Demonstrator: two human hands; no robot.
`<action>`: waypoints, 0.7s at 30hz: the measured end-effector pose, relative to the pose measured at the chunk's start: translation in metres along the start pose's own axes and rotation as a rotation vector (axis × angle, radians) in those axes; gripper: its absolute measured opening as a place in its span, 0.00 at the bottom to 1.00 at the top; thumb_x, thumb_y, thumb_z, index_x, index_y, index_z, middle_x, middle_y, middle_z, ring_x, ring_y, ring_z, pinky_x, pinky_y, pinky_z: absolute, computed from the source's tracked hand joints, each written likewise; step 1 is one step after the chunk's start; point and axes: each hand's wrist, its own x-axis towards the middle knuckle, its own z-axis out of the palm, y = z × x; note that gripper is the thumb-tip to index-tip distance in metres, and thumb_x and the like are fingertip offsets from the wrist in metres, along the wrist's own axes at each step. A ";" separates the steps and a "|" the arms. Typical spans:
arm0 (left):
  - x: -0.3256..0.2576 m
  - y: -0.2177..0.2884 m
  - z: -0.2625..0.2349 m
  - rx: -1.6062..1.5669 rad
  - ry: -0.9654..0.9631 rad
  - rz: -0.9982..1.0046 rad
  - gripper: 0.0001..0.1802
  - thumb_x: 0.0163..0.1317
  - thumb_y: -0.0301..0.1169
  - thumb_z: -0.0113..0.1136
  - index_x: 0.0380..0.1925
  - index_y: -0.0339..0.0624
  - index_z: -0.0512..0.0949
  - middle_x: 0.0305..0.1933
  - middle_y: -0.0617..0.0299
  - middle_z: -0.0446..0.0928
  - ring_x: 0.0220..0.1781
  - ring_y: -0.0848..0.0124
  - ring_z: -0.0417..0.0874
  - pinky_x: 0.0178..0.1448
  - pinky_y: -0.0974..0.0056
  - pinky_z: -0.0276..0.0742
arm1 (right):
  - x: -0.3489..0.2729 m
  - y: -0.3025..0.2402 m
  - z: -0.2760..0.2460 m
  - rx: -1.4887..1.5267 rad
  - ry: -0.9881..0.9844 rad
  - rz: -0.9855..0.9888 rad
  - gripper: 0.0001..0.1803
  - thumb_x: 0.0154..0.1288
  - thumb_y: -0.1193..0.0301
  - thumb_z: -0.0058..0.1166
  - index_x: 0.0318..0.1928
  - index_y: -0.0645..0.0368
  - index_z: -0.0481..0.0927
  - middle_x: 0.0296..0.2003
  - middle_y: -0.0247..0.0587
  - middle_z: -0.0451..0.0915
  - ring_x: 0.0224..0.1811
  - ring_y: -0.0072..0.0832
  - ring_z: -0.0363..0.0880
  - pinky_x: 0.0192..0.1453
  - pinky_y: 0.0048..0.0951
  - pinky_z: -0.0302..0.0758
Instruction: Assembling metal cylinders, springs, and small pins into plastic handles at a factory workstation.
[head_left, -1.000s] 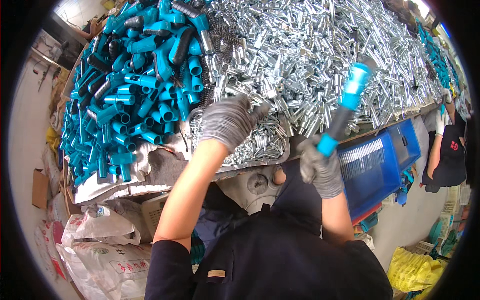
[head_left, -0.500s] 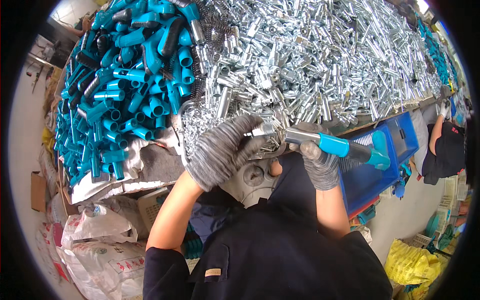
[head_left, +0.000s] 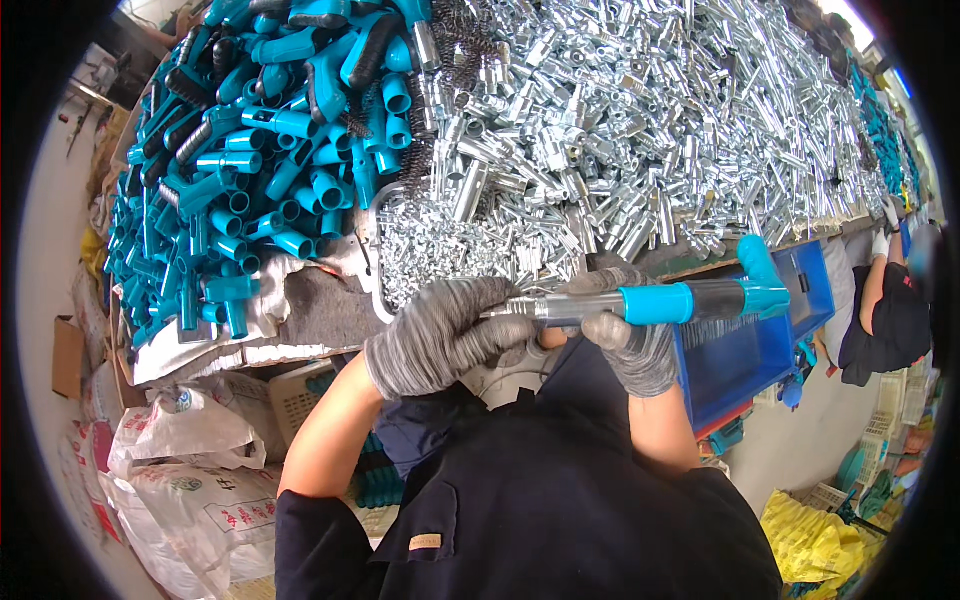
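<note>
In front of my body lies a teal gun-shaped tool [head_left: 655, 304] with a silver barrel, held level across both hands. My right hand [head_left: 637, 352], in a grey knitted glove, is closed round the barrel near the teal collar. The angled teal handle points away to the right. My left hand [head_left: 430, 345], gloved alike, pinches a silver metal fitting [head_left: 526, 309] at the barrel's left end. The fitting lines up with the barrel and appears to touch it; my fingers hide part of that joint.
A clear-rimmed tray [head_left: 376, 270] of small metal parts stands beyond my left hand. Teal gun housings [head_left: 270, 165] pile up at left, silver metal parts [head_left: 620, 130] at centre and right. Blue bins [head_left: 735, 375] stand at right. White sacks [head_left: 190, 430] lie lower left; another person [head_left: 885, 310] works far right.
My left hand has come down and brought the fitting to the barrel's end, where a gap showed before. The tool has turned more level, its handle end rising slightly.
</note>
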 end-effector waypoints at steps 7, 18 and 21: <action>-0.002 0.021 0.005 0.227 0.327 0.453 0.17 0.62 0.39 0.61 0.44 0.38 0.77 0.30 0.61 0.78 0.36 0.73 0.81 0.41 0.66 0.75 | -0.001 -0.018 0.014 0.875 0.144 0.570 0.27 0.53 0.62 0.63 0.48 0.68 0.74 0.36 0.44 0.79 0.30 0.27 0.78 0.34 0.25 0.75; -0.001 0.008 0.002 -0.028 0.096 -0.006 0.18 0.61 0.36 0.61 0.48 0.39 0.73 0.39 0.51 0.78 0.36 0.55 0.84 0.42 0.59 0.77 | 0.005 -0.028 0.019 0.672 0.243 0.562 0.25 0.53 0.61 0.63 0.43 0.69 0.75 0.31 0.40 0.78 0.27 0.24 0.76 0.30 0.21 0.75; -0.005 0.010 0.007 0.267 0.201 0.271 0.21 0.63 0.41 0.59 0.48 0.38 0.72 0.37 0.51 0.79 0.37 0.62 0.84 0.41 0.61 0.77 | 0.003 -0.035 0.018 0.752 0.257 0.632 0.24 0.52 0.61 0.63 0.42 0.69 0.76 0.31 0.39 0.78 0.27 0.23 0.75 0.30 0.20 0.73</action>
